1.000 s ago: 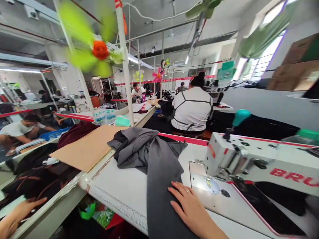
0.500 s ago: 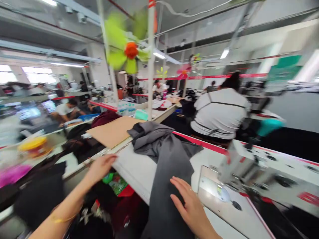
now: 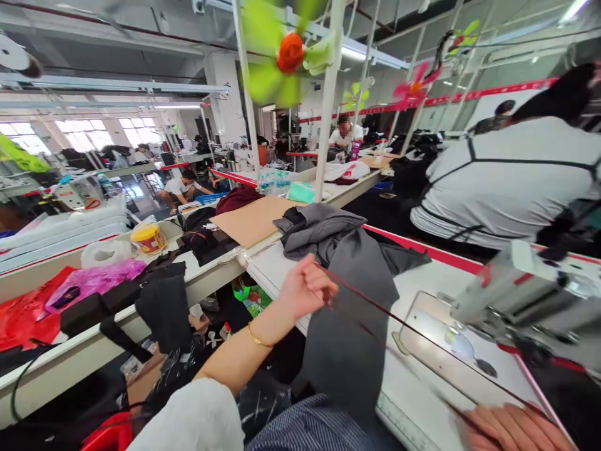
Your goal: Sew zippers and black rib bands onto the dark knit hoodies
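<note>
A thin dark reddish-brown cord (image 3: 394, 316) stretches taut across the picture between my two hands. My left hand (image 3: 310, 289) is closed in a fist round its left end, above the grey fabric. My right hand (image 3: 516, 429), partly cut off by the bottom edge and blurred, has its fingers curled by the cord's other end. A second blurred strand of cord hangs below, running to the right hand. The grey fabric (image 3: 345, 326) lies draped over the white table (image 3: 404, 410), bunched at its far end. Right of it stands a sewing machine (image 3: 549, 307) with a shiny metal plate.
Brown cardboard (image 3: 256, 219) lies beyond the fabric. On the left bench are a yellow tub (image 3: 148, 239), a pink bag (image 3: 96, 282) and black cloth (image 3: 164, 307). A co-worker in a white top (image 3: 511, 181) sits ahead on the right. A green fan (image 3: 290, 53) spins above.
My left hand has moved right and closed on a cord now stretched between the hands. My right hand has left the grey fabric, moving right and down. The view has turned left.
</note>
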The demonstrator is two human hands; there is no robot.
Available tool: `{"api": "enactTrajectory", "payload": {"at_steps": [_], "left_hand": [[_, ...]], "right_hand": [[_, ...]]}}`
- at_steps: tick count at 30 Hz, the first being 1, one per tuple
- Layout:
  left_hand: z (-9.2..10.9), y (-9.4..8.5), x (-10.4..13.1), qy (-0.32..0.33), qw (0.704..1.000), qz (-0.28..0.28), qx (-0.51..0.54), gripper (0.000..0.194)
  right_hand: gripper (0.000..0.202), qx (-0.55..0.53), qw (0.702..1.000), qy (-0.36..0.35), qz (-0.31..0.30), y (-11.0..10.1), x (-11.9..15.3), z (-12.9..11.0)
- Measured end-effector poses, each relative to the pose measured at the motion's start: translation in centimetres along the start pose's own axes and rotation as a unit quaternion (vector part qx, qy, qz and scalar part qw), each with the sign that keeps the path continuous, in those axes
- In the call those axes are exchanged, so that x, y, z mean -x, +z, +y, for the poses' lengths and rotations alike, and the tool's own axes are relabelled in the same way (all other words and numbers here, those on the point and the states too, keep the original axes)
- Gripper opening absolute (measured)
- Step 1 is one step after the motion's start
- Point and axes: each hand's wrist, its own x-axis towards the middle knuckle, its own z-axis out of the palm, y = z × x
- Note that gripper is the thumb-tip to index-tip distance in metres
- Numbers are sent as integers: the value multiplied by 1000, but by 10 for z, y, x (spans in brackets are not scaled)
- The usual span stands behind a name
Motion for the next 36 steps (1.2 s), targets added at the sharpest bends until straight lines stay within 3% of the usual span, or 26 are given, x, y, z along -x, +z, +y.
{"api": "enactTrajectory", "payload": {"at_steps": [3,6,9,12,14,16,18,21,23,32,36], "left_hand": [[-2,-9,-4,16,998,30,44,44],[-8,-18,-10,-4,996,43,75,40],[-13,-17,-13,-14,996,57,63,28],[-19,-7,-10,-13,996,86,11,25],[-29,3,-6,-13,994,107,-27,23],[-42,13,-2,-19,991,120,-64,20],[-57,23,3,-31,988,126,-87,18],[-77,32,10,-66,986,124,-88,16],[-85,35,15,-87,986,117,-81,16],[-109,35,27,-58,980,142,-124,12],[-111,29,26,-66,980,133,-132,18]], "right_hand": [[40,-184,973,98,99,-9,21,-3],[44,-276,944,147,100,-7,31,-4],[40,-291,938,159,101,-13,30,-3],[18,-169,969,135,121,-17,33,-2],[28,15,981,55,187,-10,39,-3],[33,203,952,-53,222,6,48,-6],[20,313,927,-131,161,27,55,-12],[9,369,907,-199,39,59,59,-17],[10,386,896,-221,15,73,58,-16],[17,457,849,-261,49,82,51,-4],[19,486,830,-255,102,77,51,-1]]}}
